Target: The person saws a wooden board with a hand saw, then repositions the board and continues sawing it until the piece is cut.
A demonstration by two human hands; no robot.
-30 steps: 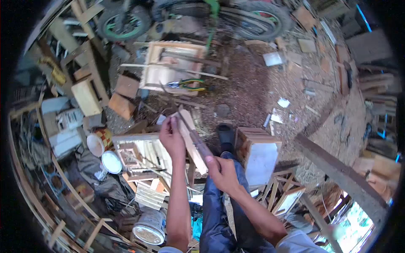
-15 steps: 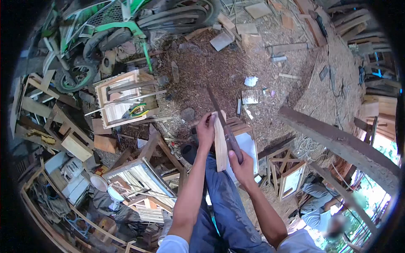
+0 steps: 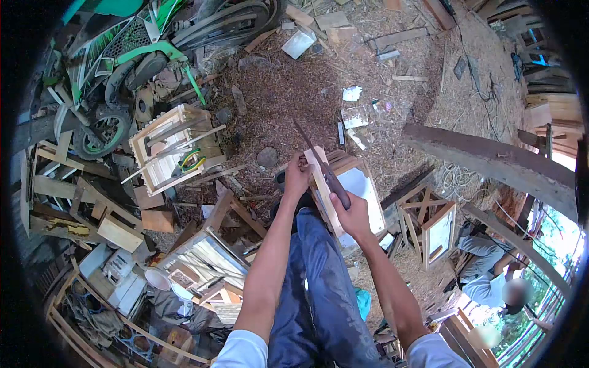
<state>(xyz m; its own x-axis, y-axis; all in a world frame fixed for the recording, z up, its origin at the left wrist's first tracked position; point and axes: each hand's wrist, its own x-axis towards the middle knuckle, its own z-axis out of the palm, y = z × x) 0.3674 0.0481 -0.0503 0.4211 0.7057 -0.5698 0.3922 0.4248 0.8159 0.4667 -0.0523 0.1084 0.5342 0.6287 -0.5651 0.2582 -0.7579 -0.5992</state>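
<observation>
My right hand (image 3: pixel 354 214) is closed round the handle of a long, dark, tapering blade (image 3: pixel 315 146), whose tip points up and away to the left. The blade lies along and overlaps a pale wooden board (image 3: pixel 319 178). My left hand (image 3: pixel 297 180) grips this board near its far end, fingers curled at its left edge. The board slants beside my right knee, over a wooden frame with a white panel (image 3: pixel 359 190). The near end of the board runs down by my right wrist.
To the left lies an open wooden crate (image 3: pixel 142 156) with pliers (image 3: pixel 192 161) and sticks in it. A green motorbike (image 3: pixel 156 49) stands behind. A thick beam (image 3: pixel 485 156) crosses on the right. Farther right sits another person (image 3: pixel 485 285). Wood scraps litter the ground.
The view has shifted, with surroundings sliding left and up. The board and blade are lower and tilted more to the left, and the board's near end has swung right. Both hands keep their grips.
</observation>
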